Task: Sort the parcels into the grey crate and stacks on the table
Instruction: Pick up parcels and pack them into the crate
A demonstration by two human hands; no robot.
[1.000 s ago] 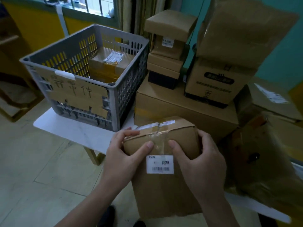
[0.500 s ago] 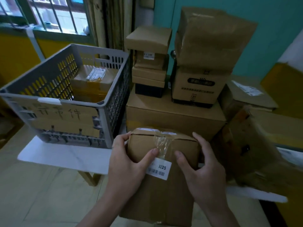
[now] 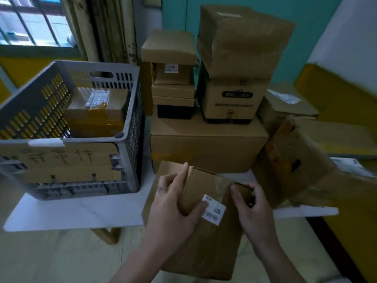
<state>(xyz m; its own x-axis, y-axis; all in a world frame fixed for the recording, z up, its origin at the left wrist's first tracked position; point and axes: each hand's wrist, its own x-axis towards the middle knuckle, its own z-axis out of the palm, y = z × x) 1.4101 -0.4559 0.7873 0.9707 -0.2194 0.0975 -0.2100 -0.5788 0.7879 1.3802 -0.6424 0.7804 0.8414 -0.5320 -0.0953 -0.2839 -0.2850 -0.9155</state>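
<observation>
I hold a brown cardboard parcel (image 3: 206, 242) with a white barcode label over the table's front edge. My left hand (image 3: 173, 205) grips its left side, thumb on the label. My right hand (image 3: 253, 207) grips its upper right corner. The grey crate (image 3: 130, 127) stands on the left of the white table (image 3: 81, 213), with one taped parcel (image 3: 95, 113) inside. Behind my hands a big flat box (image 3: 208, 148) carries two stacks: small boxes (image 3: 171, 78) on the left, larger cartons (image 3: 234, 78) on the right.
Crumpled, torn cartons (image 3: 295, 160) crowd the table's right side. A cardboard sign with handwriting (image 3: 59, 160) covers the crate's front. A window and curtain lie behind the crate, a teal wall behind the stacks. Tiled floor shows below the table edge.
The parcel has tilted and turned clockwise, its label now slanted. My left hand has slid round its left side. The view has shifted so the crate sits further left.
</observation>
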